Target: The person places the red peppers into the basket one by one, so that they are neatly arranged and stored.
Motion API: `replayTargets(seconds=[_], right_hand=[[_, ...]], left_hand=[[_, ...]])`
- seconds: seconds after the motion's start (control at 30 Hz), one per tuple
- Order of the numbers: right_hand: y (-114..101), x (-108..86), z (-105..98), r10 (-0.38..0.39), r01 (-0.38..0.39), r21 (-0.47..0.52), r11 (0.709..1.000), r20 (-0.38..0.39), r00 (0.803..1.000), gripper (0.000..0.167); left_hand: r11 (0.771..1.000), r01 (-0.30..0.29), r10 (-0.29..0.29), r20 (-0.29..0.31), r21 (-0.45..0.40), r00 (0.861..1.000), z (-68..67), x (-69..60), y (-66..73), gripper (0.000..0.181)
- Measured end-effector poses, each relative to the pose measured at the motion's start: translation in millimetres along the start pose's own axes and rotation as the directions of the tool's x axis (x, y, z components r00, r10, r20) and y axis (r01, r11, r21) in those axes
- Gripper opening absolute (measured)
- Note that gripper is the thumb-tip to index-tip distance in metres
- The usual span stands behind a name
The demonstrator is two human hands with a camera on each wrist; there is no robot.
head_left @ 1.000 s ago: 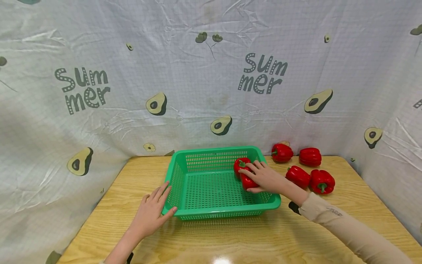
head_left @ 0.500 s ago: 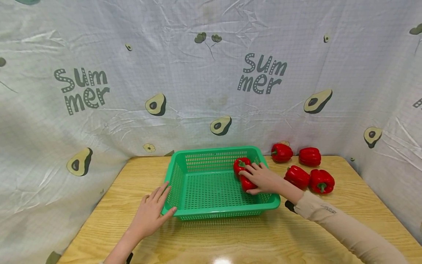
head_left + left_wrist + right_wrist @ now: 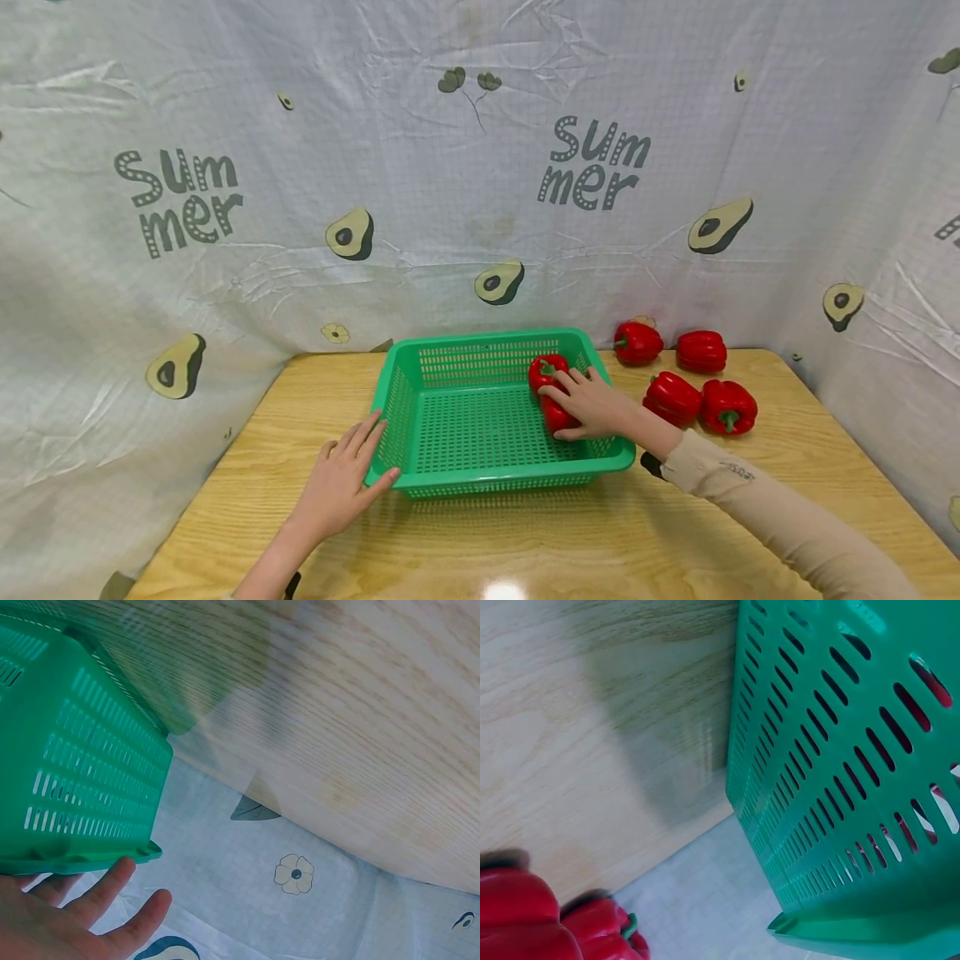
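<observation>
A green plastic basket [image 3: 487,477] stands on the table. Two red bell peppers lie inside at its right end: a rear pepper [image 3: 542,372] with its green stem showing, and a front pepper [image 3: 557,418] partly covered by fingers. My right hand [image 3: 600,408] reaches over the basket's right rim and grips the front pepper, fingers over its top and thumb at its near side. At the basket's left rim my left hand [image 3: 335,486] rests with fingers spread and fairly straight. In the left wrist view those fingers [image 3: 103,894] touch the rim. The right wrist view hides the right hand behind the basket wall [image 3: 810,772].
Right of the basket, several more red bell peppers lie on the wooden table [image 3: 480,550]: two at the back, including one pepper [image 3: 638,343], and two nearer, including another pepper [image 3: 728,407]. A printed cloth [image 3: 420,208] hangs behind and along the sides.
The head view has shifted slightly. Both hands keep nearly the same places, the right still on the front pepper and the left at the basket rim.
</observation>
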State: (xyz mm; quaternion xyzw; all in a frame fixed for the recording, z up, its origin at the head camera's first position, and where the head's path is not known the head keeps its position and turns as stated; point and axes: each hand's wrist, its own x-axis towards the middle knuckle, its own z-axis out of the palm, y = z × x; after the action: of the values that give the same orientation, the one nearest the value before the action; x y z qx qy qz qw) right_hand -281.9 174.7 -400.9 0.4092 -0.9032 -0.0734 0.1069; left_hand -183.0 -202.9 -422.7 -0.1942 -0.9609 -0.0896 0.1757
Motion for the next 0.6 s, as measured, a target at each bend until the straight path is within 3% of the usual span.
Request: replayTargets(seconds=[0.3,0.6], right_hand=[[1.5,0.7,1.1,0.013,-0.013,-0.004,1.000,0.004,1.000,0.065],[2.0,-3.6,0.0,0.000,0.001,0.010,1.000,-0.054,0.999,0.064]], left_hand=[[1.000,0.004,-0.004,0.000,-0.003,1.000,-0.6,0.1,0.7,0.066],[1.000,-0.002,0.002,-0.012,-0.001,1.000,-0.1,0.2,0.6,0.066]])
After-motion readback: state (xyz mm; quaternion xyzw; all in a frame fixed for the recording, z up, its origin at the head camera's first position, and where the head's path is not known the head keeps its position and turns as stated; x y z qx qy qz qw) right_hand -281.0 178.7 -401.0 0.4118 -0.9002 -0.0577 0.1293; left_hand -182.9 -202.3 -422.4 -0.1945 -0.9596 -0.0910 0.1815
